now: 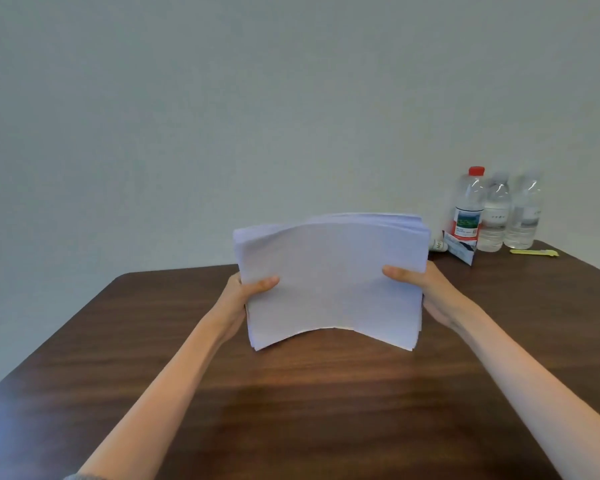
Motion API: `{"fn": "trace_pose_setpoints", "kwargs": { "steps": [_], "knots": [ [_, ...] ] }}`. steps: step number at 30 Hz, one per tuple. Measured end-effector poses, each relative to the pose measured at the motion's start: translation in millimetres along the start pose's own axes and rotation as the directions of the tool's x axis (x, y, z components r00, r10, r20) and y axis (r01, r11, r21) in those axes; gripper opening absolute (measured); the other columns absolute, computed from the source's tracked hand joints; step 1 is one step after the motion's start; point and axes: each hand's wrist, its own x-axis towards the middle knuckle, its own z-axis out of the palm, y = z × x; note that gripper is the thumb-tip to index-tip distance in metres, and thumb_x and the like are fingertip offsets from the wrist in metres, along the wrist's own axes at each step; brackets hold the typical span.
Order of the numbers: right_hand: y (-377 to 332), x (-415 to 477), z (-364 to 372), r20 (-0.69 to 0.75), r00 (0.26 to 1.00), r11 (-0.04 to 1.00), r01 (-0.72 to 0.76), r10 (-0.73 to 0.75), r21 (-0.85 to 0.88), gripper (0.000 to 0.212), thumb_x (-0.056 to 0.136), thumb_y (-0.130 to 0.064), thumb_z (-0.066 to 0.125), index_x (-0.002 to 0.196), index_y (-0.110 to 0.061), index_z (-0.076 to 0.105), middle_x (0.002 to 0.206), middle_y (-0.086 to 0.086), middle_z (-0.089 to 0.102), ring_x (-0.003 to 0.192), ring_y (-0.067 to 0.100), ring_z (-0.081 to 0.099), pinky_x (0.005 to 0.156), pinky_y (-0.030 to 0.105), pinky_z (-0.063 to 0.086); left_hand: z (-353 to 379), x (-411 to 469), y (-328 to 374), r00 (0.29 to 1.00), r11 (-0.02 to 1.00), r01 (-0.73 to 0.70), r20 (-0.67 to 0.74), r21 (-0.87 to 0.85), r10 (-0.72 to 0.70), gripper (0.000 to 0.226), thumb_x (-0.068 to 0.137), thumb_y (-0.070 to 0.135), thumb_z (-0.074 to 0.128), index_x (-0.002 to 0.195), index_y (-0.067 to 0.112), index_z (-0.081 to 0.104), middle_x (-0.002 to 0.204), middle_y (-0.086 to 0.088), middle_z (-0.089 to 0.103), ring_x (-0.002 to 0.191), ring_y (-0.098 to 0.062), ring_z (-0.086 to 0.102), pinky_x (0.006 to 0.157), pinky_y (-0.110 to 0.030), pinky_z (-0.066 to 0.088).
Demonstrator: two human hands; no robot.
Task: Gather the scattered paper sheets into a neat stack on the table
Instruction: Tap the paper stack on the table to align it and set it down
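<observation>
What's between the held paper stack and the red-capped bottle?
Head view: a small white item peeks out beside the paper stack, then a blue-and-white carton at the foot of the red-capped bottle.

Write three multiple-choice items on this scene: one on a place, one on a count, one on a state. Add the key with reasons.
1. Where do the water bottles stand? A. near left edge B. far right of the table C. on the floor
2. How many water bottles? A. two B. three C. five
3. The paper stack is: A. lying flat B. scattered C. held upright by the left hand and right hand
1 B: they stand at the far right edge; 2 B: one red-capped, two clear-capped; 3 C: both hands grip its sides.
</observation>
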Motion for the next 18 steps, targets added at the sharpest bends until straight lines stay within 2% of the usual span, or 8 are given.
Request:
{"fn": "trace_pose_setpoints", "kwargs": {
  "steps": [2,4,5,8,9,11,14,18],
  "knots": [
    [7.9,0.1,-7.9,-0.031,0.999,0.999,-0.028,0.029,0.021,0.056,0.074,-0.025,0.08,0.125,-0.016,0.061,0.118,0.004,0.07,0.108,0.023,0.067,0.078,0.029,0.058,-1.1,-0.3,-8.4,0.999,1.0,0.006,-0.038,0.008,-0.006,0.064,0.062,0.03,0.082,0.119,0.009,0.064,0.12,-0.012,0.069,0.112,-0.032,0.065,0.088,-0.037,0.056],
    [9.9,1.4,-11.0,-0.055,0.997,0.998,-0.046,0.047,0.033,0.074,0.058,-0.036,0.09,0.123,-0.014,0.063,0.117,0.004,0.071,0.107,0.023,0.068,0.075,0.028,0.058,-1.4,1.9,-12.7,0.997,1.0,-0.017,-0.081,-0.022,0.015,0.071,0.064,0.041,0.084,0.123,0.009,0.061,0.122,-0.011,0.068,0.114,-0.032,0.064,0.09,-0.039,0.055],
    [11.1,2.5,-11.0,-0.061,0.997,0.999,-0.045,0.047,0.03,0.069,0.061,-0.033,0.088,0.122,-0.015,0.063,0.116,0.004,0.071,0.106,0.023,0.068,0.076,0.028,0.058,-1.1,3.1,-13.6,0.996,0.998,-0.022,-0.093,-0.062,0.016,0.074,0.069,0.052,0.08,0.126,0.01,0.059,0.124,-0.011,0.067,0.116,-0.03,0.063,0.092,-0.041,0.054],
    [13.5,4.0,-4.7,-0.083,0.996,0.998,-0.025,0.03,0.053,0.046,0.076,-0.014,0.072,0.121,-0.017,0.062,0.117,0.004,0.071,0.106,0.024,0.068,0.083,0.035,0.058,3.4,5.8,-12.9,0.992,0.995,-0.021,-0.123,-0.102,0.009,0.072,0.085,0.07,0.041,0.133,0.019,0.055,0.132,-0.007,0.063,0.121,-0.025,0.06,0.099,-0.046,0.047],
    [15.8,5.0,-3.6,-0.098,0.995,0.998,-0.019,0.025,0.054,0.045,0.077,-0.013,0.072,0.121,-0.016,0.063,0.117,0.004,0.071,0.106,0.024,0.068,0.084,0.036,0.057,3.3,7.5,-13.9,0.992,0.996,-0.014,-0.129,-0.087,0.002,0.077,0.082,0.075,0.036,0.134,0.022,0.055,0.132,-0.005,0.063,0.122,-0.024,0.06,0.101,-0.048,0.046],
    [17.5,4.5,-4.2,-0.098,0.995,0.998,-0.02,0.026,0.063,0.046,0.076,-0.013,0.071,0.121,-0.016,0.062,0.117,0.004,0.071,0.106,0.024,0.069,0.084,0.036,0.058,4.0,9.6,-14.1,0.991,0.998,-0.001,-0.137,-0.064,-0.008,0.084,0.076,0.081,0.04,0.134,0.022,0.056,0.13,-0.004,0.064,0.12,-0.023,0.061,0.102,-0.049,0.045],
    [23.4,2.4,-10.9,-0.029,0.997,0.996,-0.066,0.068,0.064,0.048,0.08,-0.012,0.069,0.126,-0.018,0.059,0.119,0.004,0.07,0.107,0.023,0.068,0.085,0.036,0.058,-4.4,8.3,-19.7,0.993,0.996,-0.015,-0.119,-0.086,0.005,0.084,0.075,0.071,0.063,0.135,0.013,0.054,0.131,-0.01,0.063,0.12,-0.028,0.06,0.1,-0.047,0.047],
    [32.5,4.2,-13.7,-0.009,0.994,0.994,-0.105,0.105,0.015,0.059,0.074,-0.019,0.082,0.128,-0.019,0.058,0.119,0.004,0.07,0.108,0.024,0.068,0.085,0.036,0.058,-7.3,7.2,-24.1,0.994,0.996,0.057,-0.093,-0.071,-0.064,0.056,0.078,0.03,0.076,0.126,0.006,0.061,0.123,-0.015,0.067,0.112,-0.033,0.065,0.1,-0.049,0.049]
  ]
}}
